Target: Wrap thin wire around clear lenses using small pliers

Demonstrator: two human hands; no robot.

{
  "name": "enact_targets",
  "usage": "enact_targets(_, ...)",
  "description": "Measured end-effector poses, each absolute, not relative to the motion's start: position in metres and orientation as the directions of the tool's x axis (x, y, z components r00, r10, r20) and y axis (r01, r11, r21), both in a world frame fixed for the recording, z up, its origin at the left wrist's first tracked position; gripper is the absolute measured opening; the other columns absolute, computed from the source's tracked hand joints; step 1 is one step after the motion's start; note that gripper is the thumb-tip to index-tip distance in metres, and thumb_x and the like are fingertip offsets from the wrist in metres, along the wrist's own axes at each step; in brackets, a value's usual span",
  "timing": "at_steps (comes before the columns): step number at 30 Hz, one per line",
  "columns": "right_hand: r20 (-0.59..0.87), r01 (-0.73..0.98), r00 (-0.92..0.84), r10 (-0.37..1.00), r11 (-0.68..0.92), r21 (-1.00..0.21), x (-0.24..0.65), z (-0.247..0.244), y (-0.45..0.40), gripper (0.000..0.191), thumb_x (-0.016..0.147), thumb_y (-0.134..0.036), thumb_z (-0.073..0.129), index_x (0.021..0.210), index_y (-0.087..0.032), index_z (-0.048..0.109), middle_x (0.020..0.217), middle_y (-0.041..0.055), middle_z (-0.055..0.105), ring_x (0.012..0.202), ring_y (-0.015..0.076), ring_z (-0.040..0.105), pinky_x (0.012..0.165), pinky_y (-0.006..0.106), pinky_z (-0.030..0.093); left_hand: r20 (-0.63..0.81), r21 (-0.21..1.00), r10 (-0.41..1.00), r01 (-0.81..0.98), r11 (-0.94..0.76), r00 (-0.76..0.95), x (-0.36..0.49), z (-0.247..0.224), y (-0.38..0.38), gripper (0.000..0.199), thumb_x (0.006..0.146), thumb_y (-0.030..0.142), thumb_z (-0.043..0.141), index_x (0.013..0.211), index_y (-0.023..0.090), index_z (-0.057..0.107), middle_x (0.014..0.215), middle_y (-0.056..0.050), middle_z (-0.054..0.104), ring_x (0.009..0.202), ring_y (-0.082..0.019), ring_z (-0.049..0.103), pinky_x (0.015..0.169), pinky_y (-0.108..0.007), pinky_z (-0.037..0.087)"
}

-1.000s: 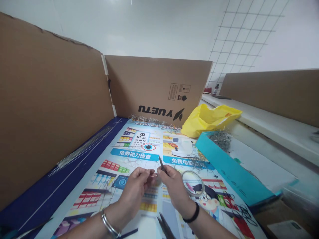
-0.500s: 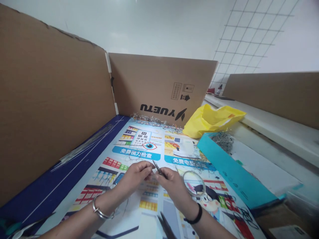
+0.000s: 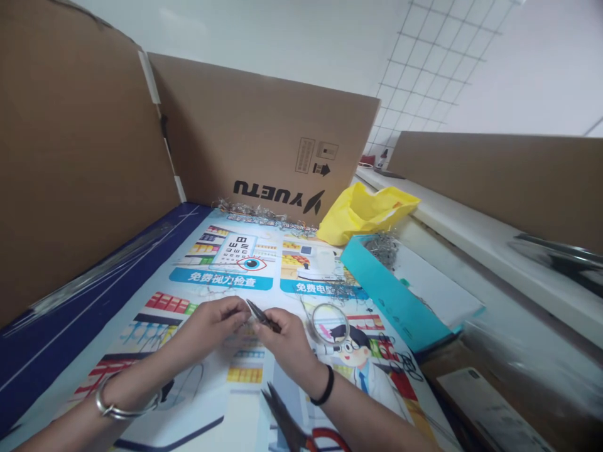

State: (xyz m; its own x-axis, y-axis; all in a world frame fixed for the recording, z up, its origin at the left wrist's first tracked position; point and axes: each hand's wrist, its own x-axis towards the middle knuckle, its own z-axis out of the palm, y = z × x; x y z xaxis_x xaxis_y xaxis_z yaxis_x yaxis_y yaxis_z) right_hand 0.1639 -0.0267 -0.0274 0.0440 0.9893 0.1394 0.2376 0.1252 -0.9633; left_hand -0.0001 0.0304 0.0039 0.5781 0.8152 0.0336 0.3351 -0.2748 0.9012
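Scissors [image 3: 282,414], one pair: blades parted, red-and-black handles cut off by the lower edge. Silver bangles on the left wrist, number unclear; one black band on the right.

Hands, two. Left hand [image 3: 226,317]: thumb and fingers pinched narrow at the tool's tip; anything thin between them is too small to make out. Right hand [image 3: 282,333]: fingers closed around needle-nose pliers [image 3: 262,316], one pair, tip pointing up and left, handles hidden in the palm. Both hands above a printed sheet [image 3: 245,408], covering part of its pictures.

Coil [image 3: 348,326], one, pale and round, lying just beside the right hand. Black loops [image 3: 406,364], several, overlapping, not countable. Brown carton [image 3: 452,358], one, partly under clear plastic, cut off at lower right.

Teal box [image 3: 377,295], one, holding a tangle of grey wire [image 3: 384,250]. Yellow bag [image 3: 348,220], one, against the box's far end. Wire scraps [image 3: 254,212], uncounted, along the sheet's far edge.

Cardboard panels [image 3: 254,125], three: left, rear and right, blocking the view behind. Small bottle [image 3: 382,159], one, blurred.
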Motion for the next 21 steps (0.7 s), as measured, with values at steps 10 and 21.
enact_targets(10,0.143,0.227,0.061,0.988,0.126,-0.966,0.1664,-0.0267,-0.0243,0.017,0.075,-0.030,0.056,0.064,-0.016,0.054,0.057,-0.0051,0.037,0.056,0.0084,0.034,0.049,0.020,0.026,-0.011,0.951,0.836,0.265,-0.161,0.548,-0.0007,0.0000,0.0331,0.015,0.077,0.029,0.053,0.067,0.018,0.056,0.057,0.004,0.051,0.056,-0.012,0.047,0.056,-0.021,0.035)
enact_targets(21,0.162,0.336,0.122,0.979,0.113,-0.935,0.1703,-0.0246,-0.0216,0.020,0.077,-0.034,0.054,0.066,-0.017,0.056,0.056,-0.0049,0.037,0.055,0.0095,0.033,0.049,0.021,0.027,-0.069,0.990,0.846,0.144,-0.009,0.529,-0.0012,0.0054,0.0290,0.019,0.075,0.033,0.056,0.067,0.016,0.057,0.059,0.003,0.054,0.055,-0.011,0.050,0.055,-0.022,0.039)
